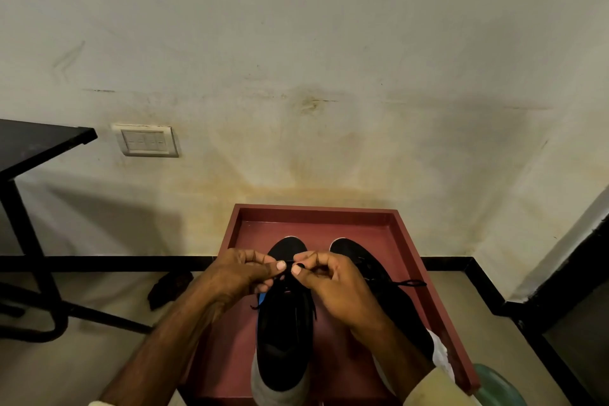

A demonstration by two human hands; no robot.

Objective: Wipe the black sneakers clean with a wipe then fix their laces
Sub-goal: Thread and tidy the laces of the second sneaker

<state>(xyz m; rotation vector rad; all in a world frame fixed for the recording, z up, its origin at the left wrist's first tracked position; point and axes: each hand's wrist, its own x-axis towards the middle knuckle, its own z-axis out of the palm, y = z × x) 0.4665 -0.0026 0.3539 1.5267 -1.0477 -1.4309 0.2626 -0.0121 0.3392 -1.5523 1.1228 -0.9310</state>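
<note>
Left hand: the left hand hovers over the toe end of the left sneaker, fingers curled, thumb and forefinger pinching a black lace.
Right hand: the right hand is just beside the left hand, almost thumb to thumb, fingers curled and pinching the same lace from the right.
Lace: a short stretch runs taut between the two thumbs; loose ends hang down over the tongue below the hands.
Left sneaker: the black left sneaker lies in the tray, toe pointing far, heel near, with a pale sole edge at the heel and a bit of blue on its left side.
Right sneaker: the right sneaker lies just beside it, same direction, partly hidden by the right arm; its lace loop trails right toward the tray's edge.
Tray: a red tray with a raised rim holds both shoes, its far side against the wall.
Wipe: a white patch shows by the right forearm; I cannot tell whether it is a wipe or the shoe's sole.
Surroundings: a stained wall with a switch plate, a black table at the left, a dark rag on the floor, a green object at the near right.
</note>
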